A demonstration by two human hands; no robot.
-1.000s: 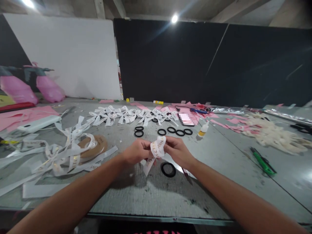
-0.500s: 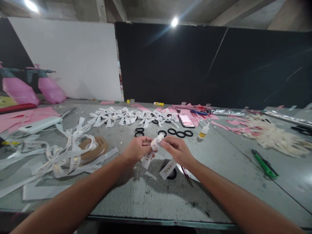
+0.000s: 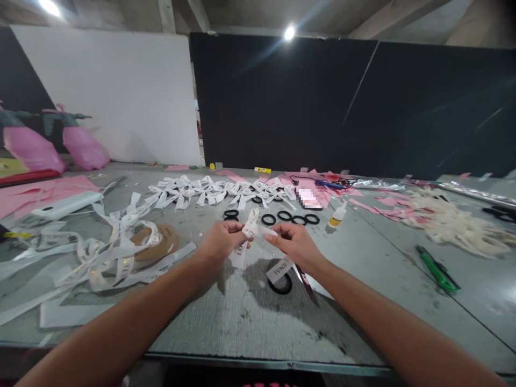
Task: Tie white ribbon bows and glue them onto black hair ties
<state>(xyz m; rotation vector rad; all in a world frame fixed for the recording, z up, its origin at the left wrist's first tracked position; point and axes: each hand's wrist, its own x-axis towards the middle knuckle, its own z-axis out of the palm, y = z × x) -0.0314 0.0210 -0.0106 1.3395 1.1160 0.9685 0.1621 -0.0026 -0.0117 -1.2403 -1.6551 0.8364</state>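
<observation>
Both hands hold one white printed ribbon (image 3: 253,230) above the grey table (image 3: 250,317). My left hand (image 3: 221,241) pinches its left part, and one end hangs down below the fingers. My right hand (image 3: 296,244) pinches the right part, and the other end (image 3: 279,270) hangs toward a black ring (image 3: 281,285) lying on the table just below. The ribbon is folded into a loop between the two hands.
A row of finished white ribbon bows (image 3: 213,191) lies further back, with several black rings (image 3: 288,217) and a small glue bottle (image 3: 337,215) in front. Loose ribbon and a brown spool (image 3: 155,242) sit at left, a green cutter (image 3: 437,269) at right, pink paper scraps (image 3: 318,188) behind.
The hands have drawn slightly apart and the bundled ribbon has opened out. Its right end now hangs lower, over the black ring.
</observation>
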